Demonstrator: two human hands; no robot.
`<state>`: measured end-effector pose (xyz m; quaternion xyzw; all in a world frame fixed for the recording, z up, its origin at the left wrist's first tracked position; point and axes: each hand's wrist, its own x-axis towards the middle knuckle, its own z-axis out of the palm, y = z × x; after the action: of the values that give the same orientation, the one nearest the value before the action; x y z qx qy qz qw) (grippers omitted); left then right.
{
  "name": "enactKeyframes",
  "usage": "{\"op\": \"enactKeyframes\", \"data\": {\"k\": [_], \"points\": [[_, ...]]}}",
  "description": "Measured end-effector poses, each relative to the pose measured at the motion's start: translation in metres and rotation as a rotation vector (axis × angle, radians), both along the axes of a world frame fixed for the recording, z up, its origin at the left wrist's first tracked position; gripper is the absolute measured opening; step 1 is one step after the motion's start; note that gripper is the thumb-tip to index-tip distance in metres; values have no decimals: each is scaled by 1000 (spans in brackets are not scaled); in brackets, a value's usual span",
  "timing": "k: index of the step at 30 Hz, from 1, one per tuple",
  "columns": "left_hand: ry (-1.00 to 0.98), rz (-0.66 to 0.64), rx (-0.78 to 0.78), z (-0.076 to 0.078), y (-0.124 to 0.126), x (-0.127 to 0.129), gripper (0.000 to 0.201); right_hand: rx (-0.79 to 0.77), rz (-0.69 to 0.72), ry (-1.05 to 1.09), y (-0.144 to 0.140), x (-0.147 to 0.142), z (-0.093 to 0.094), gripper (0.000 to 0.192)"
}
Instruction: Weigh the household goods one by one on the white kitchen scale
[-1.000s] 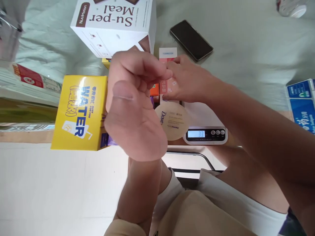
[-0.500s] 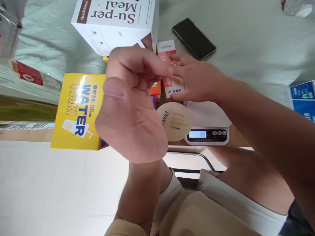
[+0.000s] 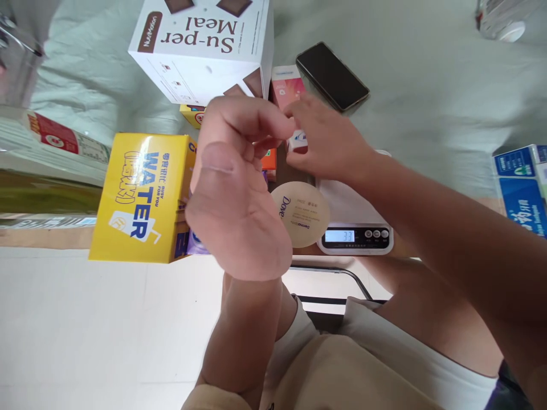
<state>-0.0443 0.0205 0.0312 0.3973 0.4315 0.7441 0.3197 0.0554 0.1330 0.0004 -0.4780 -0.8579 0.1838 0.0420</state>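
Note:
My left hand (image 3: 241,191) is raised close to the camera, palm up. Its fingers curl in a loose fist, and I see nothing in its palm. Its foremost fingertip is beside my right hand (image 3: 320,134), which grips the near end of a small pink and white box (image 3: 287,85) between thumb and bent fingers. Part of that box is hidden by both hands. Just below them lies a round cream Dove lid (image 3: 302,213). To its right a white kitchen scale (image 3: 356,239) reads 33, partly covered by my right forearm.
A yellow WATER box (image 3: 139,196) and a large white Su-per Meal box (image 3: 205,34) stand left. Beyond my right hand lies a black phone (image 3: 333,74). A bottle (image 3: 47,176) is at far left, a blue box (image 3: 519,188) at far right. An orange box (image 3: 269,159) is partly hidden.
My right hand's fingers have drawn in around the pink and white box, which has shifted slightly away from the Dove lid. My left hand has moved a little to the right.

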Motion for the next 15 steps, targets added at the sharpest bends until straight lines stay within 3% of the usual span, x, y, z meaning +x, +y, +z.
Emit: {"op": "enactKeyframes", "data": {"k": [8,12,14,15], "points": [[-76,-196,-112,6,0,12,60,31,-411,478,3,32,23,38],[-9,-293,-31,-4,-3,31,30,137,-450,562,-29,64,30,34],[67,-328,-67,-9,-4,43,14,209,-437,646,-55,83,27,35],[103,-344,-112,-12,-5,50,16,255,-422,699,-69,92,24,36]]}}
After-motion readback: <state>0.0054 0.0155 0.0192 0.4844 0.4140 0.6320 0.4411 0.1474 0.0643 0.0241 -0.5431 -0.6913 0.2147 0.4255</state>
